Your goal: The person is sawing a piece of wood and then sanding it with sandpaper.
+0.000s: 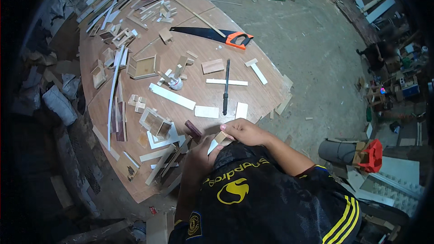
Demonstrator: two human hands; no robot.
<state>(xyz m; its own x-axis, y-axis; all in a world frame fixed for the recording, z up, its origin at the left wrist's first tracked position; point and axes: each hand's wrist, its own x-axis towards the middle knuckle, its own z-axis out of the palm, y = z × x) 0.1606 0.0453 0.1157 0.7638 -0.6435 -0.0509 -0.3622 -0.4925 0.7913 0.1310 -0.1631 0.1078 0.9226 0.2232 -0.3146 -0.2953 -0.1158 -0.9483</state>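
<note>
Close to my chest, both hands grip a small wooden block (220, 137) with a pale wood end and a white face. My left hand (200, 154) wraps its lower side, fingers partly hidden. My right hand (245, 131) pinches the upper end, thumb on the wood. Just beyond them on the table lie a dark reddish wood piece (193, 128), a white rectangular block (207, 112) and another white piece (241, 110). A black rod-like tool (226, 88) crosses a thin white strip (212, 81).
A handsaw (203, 34) with an orange handle lies across the wooden table (199, 49). Small open wooden boxes (143, 67) and several offcuts cover its left side. On the floor at right stands a grey bucket (333, 152) beside a red bag (373, 156). Another person (374, 56) is far right.
</note>
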